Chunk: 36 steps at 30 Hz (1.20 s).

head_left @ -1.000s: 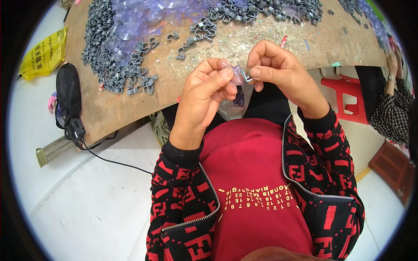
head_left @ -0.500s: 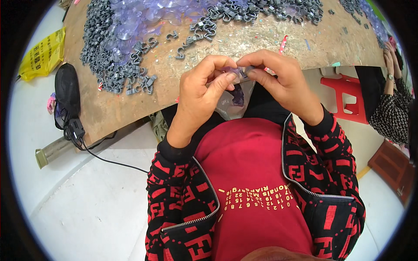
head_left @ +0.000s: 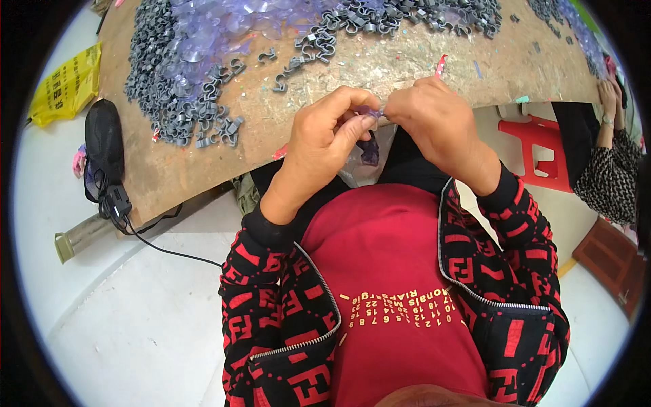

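Above the table's near edge, my left hand (head_left: 325, 132) pinches a small translucent purple plastic piece (head_left: 368, 111), which looks like a suction cup, between thumb and forefinger. My right hand (head_left: 434, 122) is closed at the right end of that piece. Its curled fingers face away and hide what they grip. Both hands meet at the piece. Below them, a clear plastic bag (head_left: 356, 169) with something dark purple in it hangs over my lap. Across the table lie a heap of grey plastic clips (head_left: 159, 74) and a pile of translucent purple suction cups (head_left: 210, 34).
The wooden table (head_left: 203, 163) curves around me. A yellow bag (head_left: 68, 85) and a black mesh pouch (head_left: 105, 139) with a cable are at the left. Right of me stands a red plastic stool (head_left: 542, 156). Another person's hands (head_left: 608, 98) are at the table's far right.
My right hand has turned, its fingers curling over where a grey bit showed between thumb and forefinger. My left hand has shifted slightly right, keeping its pinch on the purple piece.
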Each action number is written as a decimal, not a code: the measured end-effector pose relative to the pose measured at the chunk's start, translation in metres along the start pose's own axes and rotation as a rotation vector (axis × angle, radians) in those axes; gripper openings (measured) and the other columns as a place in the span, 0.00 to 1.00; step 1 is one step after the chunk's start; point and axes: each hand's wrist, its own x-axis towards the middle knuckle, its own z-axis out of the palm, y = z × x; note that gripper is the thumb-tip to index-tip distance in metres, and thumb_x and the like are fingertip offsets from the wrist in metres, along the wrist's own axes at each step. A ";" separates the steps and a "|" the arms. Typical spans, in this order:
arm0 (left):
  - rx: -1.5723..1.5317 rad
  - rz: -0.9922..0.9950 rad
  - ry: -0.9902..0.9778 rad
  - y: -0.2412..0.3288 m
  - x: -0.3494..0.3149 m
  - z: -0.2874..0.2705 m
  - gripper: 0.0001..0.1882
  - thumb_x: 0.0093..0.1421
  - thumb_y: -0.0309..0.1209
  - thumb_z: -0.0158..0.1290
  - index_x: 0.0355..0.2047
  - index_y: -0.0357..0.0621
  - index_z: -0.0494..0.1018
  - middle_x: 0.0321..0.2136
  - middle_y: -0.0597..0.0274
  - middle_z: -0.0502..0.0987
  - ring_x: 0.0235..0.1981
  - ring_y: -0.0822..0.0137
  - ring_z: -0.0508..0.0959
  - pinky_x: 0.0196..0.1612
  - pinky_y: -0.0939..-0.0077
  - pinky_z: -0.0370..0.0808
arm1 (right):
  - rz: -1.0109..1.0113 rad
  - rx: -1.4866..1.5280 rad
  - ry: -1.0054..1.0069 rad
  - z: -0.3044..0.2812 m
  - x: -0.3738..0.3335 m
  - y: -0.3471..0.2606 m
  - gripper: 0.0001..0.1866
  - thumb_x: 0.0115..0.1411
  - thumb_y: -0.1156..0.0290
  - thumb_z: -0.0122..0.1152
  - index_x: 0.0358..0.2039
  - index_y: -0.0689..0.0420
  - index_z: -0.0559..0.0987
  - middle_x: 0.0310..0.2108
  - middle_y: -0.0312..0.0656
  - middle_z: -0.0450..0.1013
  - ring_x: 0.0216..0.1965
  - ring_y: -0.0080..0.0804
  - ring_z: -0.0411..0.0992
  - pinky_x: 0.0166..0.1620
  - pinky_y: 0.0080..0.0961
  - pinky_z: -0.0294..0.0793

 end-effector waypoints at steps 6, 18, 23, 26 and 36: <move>0.367 0.435 0.076 -0.008 0.007 0.001 0.11 0.53 0.17 0.55 0.38 0.39 0.74 0.31 0.54 0.77 0.30 0.54 0.79 0.32 0.69 0.75 | 0.458 0.566 -0.030 0.008 -0.008 0.004 0.06 0.60 0.80 0.58 0.38 0.61 0.74 0.33 0.36 0.72 0.36 0.23 0.71 0.41 0.20 0.71; 0.707 0.579 0.097 -0.028 0.022 -0.010 0.14 0.50 0.19 0.51 0.38 0.41 0.73 0.33 0.54 0.76 0.35 0.53 0.77 0.37 0.65 0.75 | 0.151 0.038 0.025 0.040 0.005 0.031 0.12 0.53 0.78 0.63 0.39 0.57 0.78 0.37 0.40 0.75 0.37 0.38 0.72 0.41 0.28 0.71; 0.698 0.608 0.093 -0.029 0.023 -0.009 0.13 0.50 0.19 0.51 0.38 0.41 0.73 0.33 0.55 0.76 0.35 0.53 0.77 0.36 0.65 0.75 | 0.161 -0.060 0.064 0.041 -0.001 0.032 0.13 0.48 0.76 0.66 0.37 0.56 0.79 0.31 0.40 0.73 0.36 0.40 0.70 0.39 0.32 0.71; 0.654 0.564 0.065 -0.028 0.025 -0.010 0.11 0.51 0.19 0.52 0.36 0.41 0.73 0.32 0.54 0.76 0.34 0.52 0.77 0.36 0.64 0.75 | 0.156 -0.092 0.028 0.040 -0.002 0.032 0.12 0.48 0.76 0.66 0.35 0.56 0.79 0.29 0.39 0.72 0.35 0.39 0.70 0.38 0.31 0.71; 0.538 0.457 -0.007 -0.022 0.030 -0.013 0.10 0.52 0.19 0.54 0.36 0.41 0.71 0.30 0.54 0.76 0.33 0.51 0.77 0.35 0.62 0.74 | 0.280 0.096 0.028 0.032 0.000 0.023 0.09 0.50 0.77 0.65 0.34 0.59 0.79 0.30 0.39 0.71 0.33 0.33 0.71 0.35 0.26 0.71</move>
